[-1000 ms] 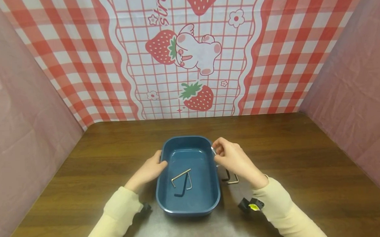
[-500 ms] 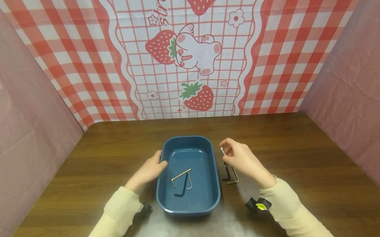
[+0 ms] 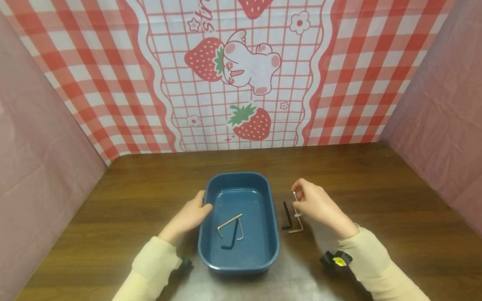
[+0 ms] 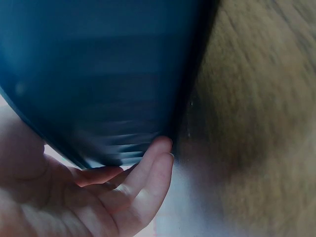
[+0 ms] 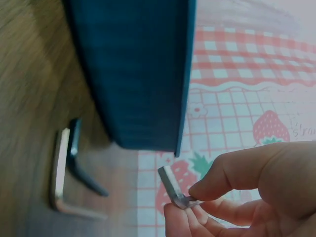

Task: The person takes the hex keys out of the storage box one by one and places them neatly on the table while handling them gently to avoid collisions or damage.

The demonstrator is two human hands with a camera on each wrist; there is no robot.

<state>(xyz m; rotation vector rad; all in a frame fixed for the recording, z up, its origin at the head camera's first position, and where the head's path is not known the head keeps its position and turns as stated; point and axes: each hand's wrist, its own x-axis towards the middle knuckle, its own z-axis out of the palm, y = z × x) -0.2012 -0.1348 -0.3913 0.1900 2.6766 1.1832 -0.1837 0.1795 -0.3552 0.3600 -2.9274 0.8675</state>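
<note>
My left hand [image 3: 189,218] grips the left side of a deep blue tray [image 3: 261,220], thumb at the rim. The left wrist view shows its fingers against the tray's outer wall [image 4: 113,79]. Inside lie a gold hex key [image 3: 229,221], a black hex key [image 3: 234,235] and a silver hex key [image 3: 241,231]. Right of the tray, my right hand [image 3: 316,205] pinches another silver hex key [image 5: 170,181] between thumb and fingers, above the table. Just below it, a second black hex key [image 3: 287,215] and a second gold hex key [image 3: 296,231] lie on the table.
The brown wooden table [image 3: 146,180] meets a red-and-white checked cloth [image 3: 115,75] with strawberry prints at the back. Pink curtains [image 3: 443,117] hang on both sides. Black wrist gear [image 3: 336,258] sits at the right sleeve.
My right hand has moved away from the tray's right rim, farther right, with the silver hex key in its fingers. My left hand and the tray have stayed in place.
</note>
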